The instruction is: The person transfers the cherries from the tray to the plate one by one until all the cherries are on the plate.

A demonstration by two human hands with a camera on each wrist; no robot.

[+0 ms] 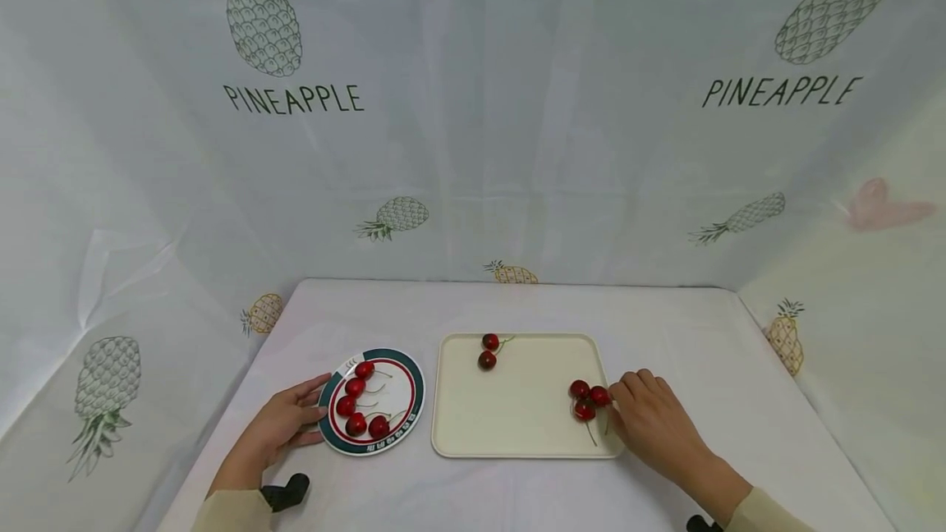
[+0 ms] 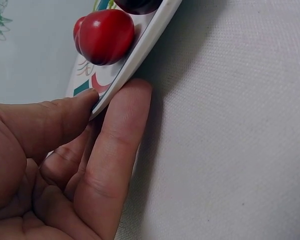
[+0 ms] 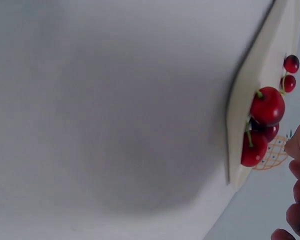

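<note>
On the table [image 1: 517,491], a tray [image 1: 502,419] is being flanked at left by a plate [image 1: 399,391] being pinched by the left hand [image 1: 284,419]; the right hand [image 1: 654,425], its grip too hidden to tell, is being held beside three cherries [image 1: 585,410] in the tray.

This is a curtained-off space, as pineapple-printed sheeting [image 1: 517,146] hung behind and beside a white-covered table [image 1: 658,327] shows.

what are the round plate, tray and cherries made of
Round plate: probably smooth glazed ceramic or melamine, given its printed, coloured rim. Tray: likely matte plastic, judging by its even cream colour. Cherries: glossy red with highlights; real fruit or moulded plastic, I can't tell.
</note>
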